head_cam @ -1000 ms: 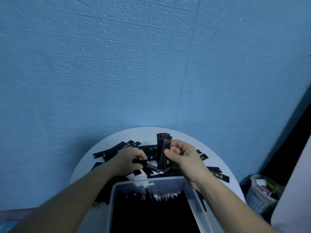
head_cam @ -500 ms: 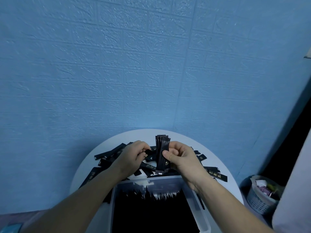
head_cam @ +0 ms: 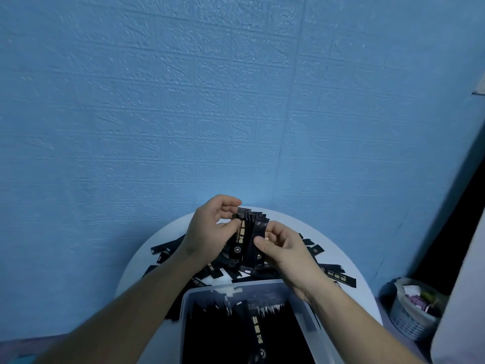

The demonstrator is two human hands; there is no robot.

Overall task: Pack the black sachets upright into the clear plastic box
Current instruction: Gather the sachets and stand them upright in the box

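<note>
- Dim overall, with a heavy blue cast across the whole frame.
- The wall [head_cam: 236,101] is brightest at lower centre, just above the table [head_cam: 338,254], and darkens toward the corners.
- A near-black band runs down the right edge.
- Wide-angle distortion bows the wall's brick lines, most strongly at the left and right edges.
- Packed sachets [head_cam: 223,337] in the clear box [head_cam: 259,285] merge into one dark, detail-free mass.
- Gold print on the held sachets [head_cam: 240,240] at centre is soft yet partly legible.
- The basket [head_cam: 412,316], lower right, looks soft and murky.
</note>
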